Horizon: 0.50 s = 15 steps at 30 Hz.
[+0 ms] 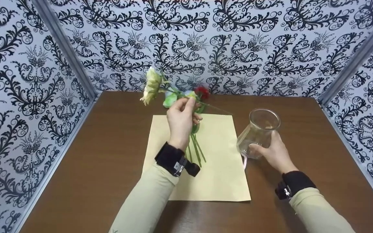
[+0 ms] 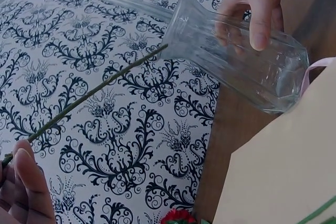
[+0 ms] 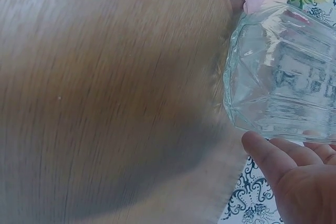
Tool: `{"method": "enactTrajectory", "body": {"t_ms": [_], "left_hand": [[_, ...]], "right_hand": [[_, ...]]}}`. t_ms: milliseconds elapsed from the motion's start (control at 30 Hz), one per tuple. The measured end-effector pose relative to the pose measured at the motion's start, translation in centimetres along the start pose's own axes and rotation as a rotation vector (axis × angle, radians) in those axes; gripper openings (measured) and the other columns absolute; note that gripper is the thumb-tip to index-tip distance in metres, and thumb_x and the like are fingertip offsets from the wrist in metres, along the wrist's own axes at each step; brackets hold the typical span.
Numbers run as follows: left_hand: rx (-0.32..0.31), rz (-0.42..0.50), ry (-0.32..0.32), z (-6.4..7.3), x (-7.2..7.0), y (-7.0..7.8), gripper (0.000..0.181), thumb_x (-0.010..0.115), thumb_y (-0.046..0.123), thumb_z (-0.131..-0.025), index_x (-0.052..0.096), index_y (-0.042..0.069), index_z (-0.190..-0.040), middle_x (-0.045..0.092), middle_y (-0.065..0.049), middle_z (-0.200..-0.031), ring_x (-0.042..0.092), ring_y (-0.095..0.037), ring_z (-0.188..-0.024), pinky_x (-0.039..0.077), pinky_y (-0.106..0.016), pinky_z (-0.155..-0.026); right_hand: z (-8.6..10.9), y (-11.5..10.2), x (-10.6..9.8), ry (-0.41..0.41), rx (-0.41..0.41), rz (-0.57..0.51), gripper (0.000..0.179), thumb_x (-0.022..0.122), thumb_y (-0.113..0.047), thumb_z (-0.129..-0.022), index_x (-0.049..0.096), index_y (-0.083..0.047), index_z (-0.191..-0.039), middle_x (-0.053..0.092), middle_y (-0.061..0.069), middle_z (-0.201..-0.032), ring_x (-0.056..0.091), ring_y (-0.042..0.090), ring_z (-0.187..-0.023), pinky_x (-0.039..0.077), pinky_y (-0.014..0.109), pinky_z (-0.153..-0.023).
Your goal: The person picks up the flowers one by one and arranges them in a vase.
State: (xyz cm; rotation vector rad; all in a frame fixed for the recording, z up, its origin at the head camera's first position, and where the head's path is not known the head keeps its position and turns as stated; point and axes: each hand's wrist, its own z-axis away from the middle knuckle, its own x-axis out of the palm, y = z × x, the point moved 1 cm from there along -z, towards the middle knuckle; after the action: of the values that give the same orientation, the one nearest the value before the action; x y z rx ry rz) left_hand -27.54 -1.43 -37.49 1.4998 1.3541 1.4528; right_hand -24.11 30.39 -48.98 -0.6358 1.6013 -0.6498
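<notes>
Glass vase (image 1: 250, 137) just right of the paper (image 1: 219, 181), pale yellow flower (image 1: 151, 86) held near the paper's far left corner.
The stem (image 2: 97, 88) slants above the paper's far edge toward the vase's mouth, short of it in the head view; a hurried or low approach could strike the rim and bend it. The glass might slip or tip if the hold on its side loosened, and the pink strap (image 1: 245, 162) at the paper's right edge could snag its base. The left hand (image 1: 180, 121) pinches the stem between thumb and fingers, while the right hand (image 1: 277, 154) is part-closed around the vase, thumb on one side and fingers on the other.
</notes>
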Motion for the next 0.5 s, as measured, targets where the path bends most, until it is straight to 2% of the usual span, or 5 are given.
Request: {"method": "enactTrajectory", "body": {"t_ms": [133, 333, 500], "left_hand": [[0.051, -0.014, -0.013, -0.1, 0.9, 0.2, 0.023, 0.065, 0.018, -0.102, 0.07, -0.004, -0.099, 0.075, -0.016, -0.09, 0.062, -0.016, -0.047, 0.053, -0.028, -0.043], [0.073, 0.01, -0.056, 0.0, 2.7, 0.2, 0.022, 0.064, 0.018, -0.102, 0.069, -0.003, -0.098, 0.075, -0.017, -0.093, 0.06, -0.014, -0.047, 0.052, -0.027, -0.044], [0.094, -0.096, -0.08, 0.3, 3.9, 0.2, 0.023, 0.067, 0.024, -0.101, 0.071, 0.002, -0.099, 0.073, -0.006, -0.081, 0.06, -0.013, -0.047, 0.054, -0.03, -0.045]], "right_hand": [[0.0, 0.0, 0.0, -0.004, 0.005, 0.006, 0.101, 0.079, -0.05, -0.087, 0.025, 0.002, -0.153, 0.033, 0.03, -0.155, 0.033, 0.053, -0.143, 0.029, 0.066, -0.114], [0.0, 0.1, 0.0, 0.008, -0.006, 0.008, 0.097, 0.08, -0.048, -0.087, 0.028, 0.002, -0.151, 0.036, 0.03, -0.153, 0.035, 0.051, -0.142, 0.03, 0.065, -0.114], [0.0, 0.0, 0.0, 0.01, -0.007, 0.009, 0.097, 0.08, -0.048, -0.087, 0.028, 0.002, -0.152, 0.035, 0.03, -0.154, 0.035, 0.051, -0.143, 0.03, 0.065, -0.115]]}}
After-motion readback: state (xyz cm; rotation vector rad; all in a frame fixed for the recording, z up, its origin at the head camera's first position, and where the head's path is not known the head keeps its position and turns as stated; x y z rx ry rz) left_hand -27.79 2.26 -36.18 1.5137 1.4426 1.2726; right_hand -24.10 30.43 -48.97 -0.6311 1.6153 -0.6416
